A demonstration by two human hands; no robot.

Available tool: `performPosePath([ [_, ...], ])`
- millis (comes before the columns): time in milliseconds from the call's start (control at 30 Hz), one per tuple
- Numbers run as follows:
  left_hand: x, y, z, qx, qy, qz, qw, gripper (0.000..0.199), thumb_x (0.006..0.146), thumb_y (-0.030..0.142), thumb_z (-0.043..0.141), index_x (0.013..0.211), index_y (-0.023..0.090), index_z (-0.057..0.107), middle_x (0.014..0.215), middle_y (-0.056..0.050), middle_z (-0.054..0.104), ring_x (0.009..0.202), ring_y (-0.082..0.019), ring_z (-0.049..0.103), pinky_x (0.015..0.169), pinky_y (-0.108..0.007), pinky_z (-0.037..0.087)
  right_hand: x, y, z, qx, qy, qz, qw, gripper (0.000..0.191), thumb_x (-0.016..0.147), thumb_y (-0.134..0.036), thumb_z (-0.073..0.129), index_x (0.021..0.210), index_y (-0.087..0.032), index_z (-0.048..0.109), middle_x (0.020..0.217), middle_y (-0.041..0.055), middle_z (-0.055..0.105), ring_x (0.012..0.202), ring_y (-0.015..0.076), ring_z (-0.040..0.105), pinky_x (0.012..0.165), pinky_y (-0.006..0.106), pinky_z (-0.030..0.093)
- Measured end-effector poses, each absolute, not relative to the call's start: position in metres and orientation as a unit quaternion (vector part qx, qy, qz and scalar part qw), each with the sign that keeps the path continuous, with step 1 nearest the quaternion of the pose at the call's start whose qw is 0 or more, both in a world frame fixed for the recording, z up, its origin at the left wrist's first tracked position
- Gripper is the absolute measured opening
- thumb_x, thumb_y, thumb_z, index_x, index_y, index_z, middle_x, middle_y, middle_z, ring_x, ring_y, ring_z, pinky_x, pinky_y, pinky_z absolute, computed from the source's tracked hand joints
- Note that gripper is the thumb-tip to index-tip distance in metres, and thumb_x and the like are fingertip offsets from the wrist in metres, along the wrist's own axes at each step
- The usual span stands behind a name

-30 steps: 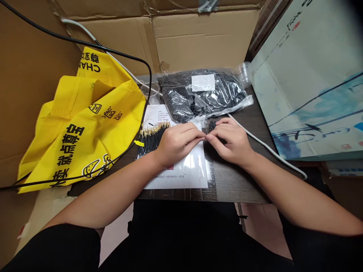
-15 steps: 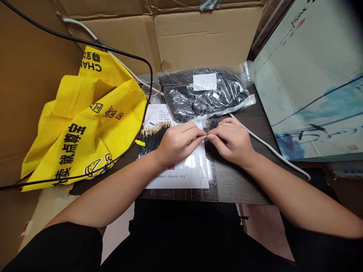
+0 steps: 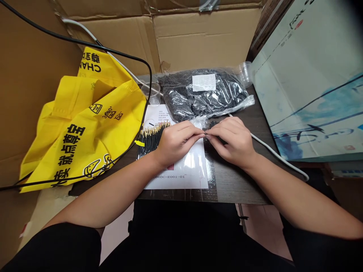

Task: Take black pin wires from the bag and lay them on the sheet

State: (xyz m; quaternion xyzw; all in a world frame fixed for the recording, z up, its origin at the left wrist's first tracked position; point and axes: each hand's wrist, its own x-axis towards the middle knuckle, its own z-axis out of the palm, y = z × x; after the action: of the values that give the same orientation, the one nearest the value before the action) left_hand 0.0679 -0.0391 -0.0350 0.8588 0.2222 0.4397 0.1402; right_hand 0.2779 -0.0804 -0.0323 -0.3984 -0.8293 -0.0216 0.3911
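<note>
My left hand (image 3: 177,143) and my right hand (image 3: 231,141) meet fingertip to fingertip above the right edge of a white printed sheet (image 3: 181,180). Both are pinched closed on something tiny and dark that I cannot make out. Beside my left hand, a bundle of black wires with gold-coloured ends (image 3: 150,139) lies on the sheet, with a yellow tag (image 3: 139,143) at its left. Small black pieces (image 3: 213,124) show just behind the fingers of my right hand. A clear plastic bag full of black parts (image 3: 207,96) with a white label lies behind both hands.
A yellow bag (image 3: 85,124) lies at the left, crossed by a black cable (image 3: 124,55). Clear cups (image 3: 245,73) stand behind. A white cable (image 3: 279,155) runs over the dark table (image 3: 241,185) at the right, beside a large pale-blue printed bag (image 3: 314,90). Cardboard (image 3: 210,41) stands at the back.
The fingertips of my right hand have shifted slightly left and up, and a small dark tip now shows between the two hands. Otherwise the scene looks the same.
</note>
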Motion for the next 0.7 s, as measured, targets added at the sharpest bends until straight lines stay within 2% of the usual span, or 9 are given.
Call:
performPosePath([
  [467,0.0666,-0.0386,-0.0355,0.870,0.189,0.443,0.109,0.012,0.090,0.022,0.066,0.099,0.016,0.072,0.078,-0.003,0.069,0.069,-0.009,0.061,0.065,-0.020,0.051,0.2773,-0.0821,-0.0265,-0.409,-0.811,0.120,0.401,0.006,0.089,-0.021,0.063,0.088,-0.021,0.069,0.077,0.0008,0.069,0.076,0.0172,0.060,0.078,0.037,0.045],
  [700,0.0667,-0.0402,-0.0344,0.890,0.211,0.398,0.076,0.013,0.090,0.023,0.065,0.100,0.017,0.069,0.089,-0.003,0.071,0.080,-0.011,0.065,0.074,-0.024,0.053,0.2795,-0.0799,-0.0242,-0.421,-0.810,0.146,0.382,0.010,0.089,-0.023,0.061,0.081,-0.019,0.066,0.071,-0.0003,0.066,0.069,0.0153,0.056,0.078,0.038,0.042],
])
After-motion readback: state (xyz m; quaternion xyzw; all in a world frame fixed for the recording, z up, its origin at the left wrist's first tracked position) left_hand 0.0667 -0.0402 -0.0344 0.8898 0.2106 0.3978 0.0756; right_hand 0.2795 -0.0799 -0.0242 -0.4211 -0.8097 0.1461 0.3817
